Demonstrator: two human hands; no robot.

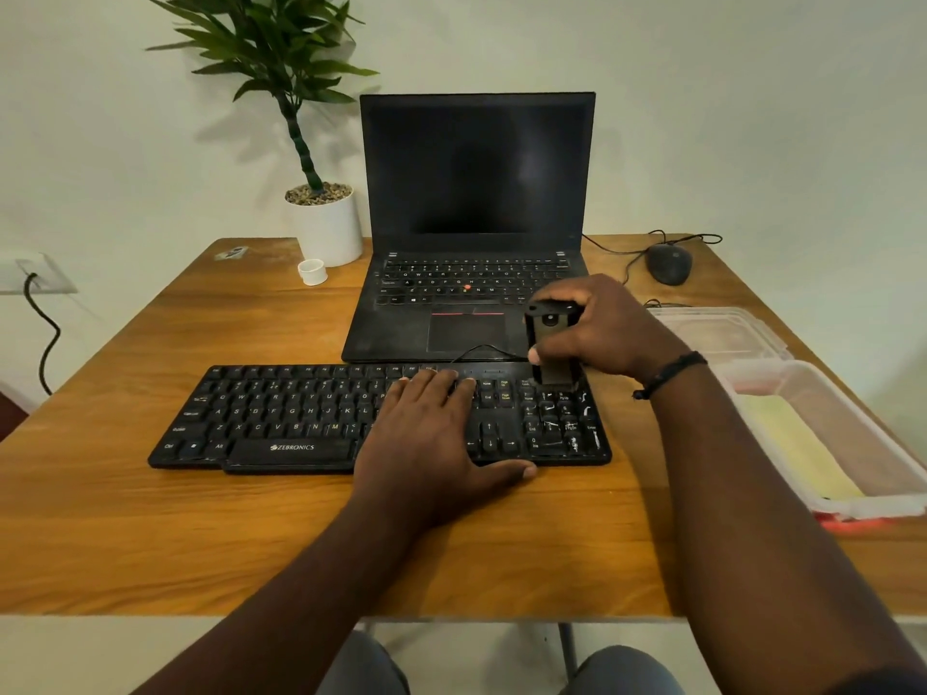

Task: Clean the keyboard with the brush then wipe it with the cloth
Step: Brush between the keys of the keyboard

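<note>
Our right hand [597, 328] grips the black brush [552, 343] upright over the keyboard's [281, 418] far right corner, bristles hard to discern; our left hand [436, 433] lies flat on the keys, hiding several. Cloth unidentifiable.

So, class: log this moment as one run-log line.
phase: brushing | right hand: grips brush at numpad | left hand: flat on keyboard | cloth: not used yet
</note>
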